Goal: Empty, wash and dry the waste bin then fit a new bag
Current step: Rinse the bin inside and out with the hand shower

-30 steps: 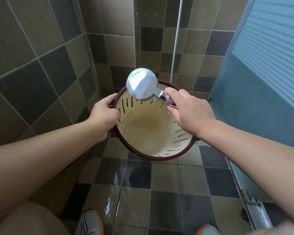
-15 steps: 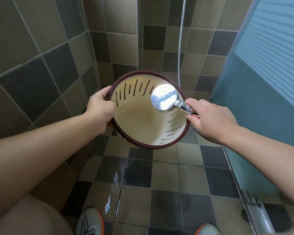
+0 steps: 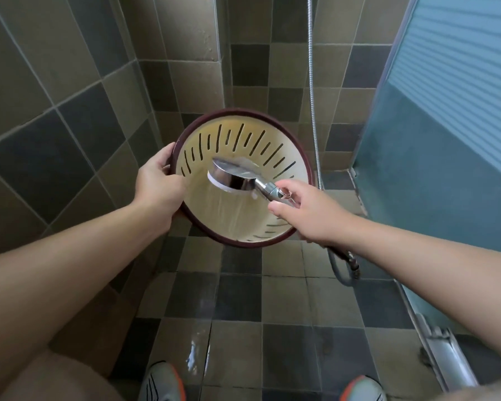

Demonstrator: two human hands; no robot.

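Tiled shower walls (image 3: pixel 70 91) and wet floor (image 3: pixel 237 296) surround the bin (image 3: pixel 287 227), held tilted in the air with its mouth toward the camera. Left hand (image 3: pixel 156 186) grips its dark rim, thumb over the edge. Right hand (image 3: pixel 304 212) curls round the shower head (image 3: pixel 232 178) handle, spraying water into the bin. Both arms reach forward.

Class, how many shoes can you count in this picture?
2: one shoe at the bottom edge left of centre, the other shoe at the bottom edge right of centre. Both are partly cut off.
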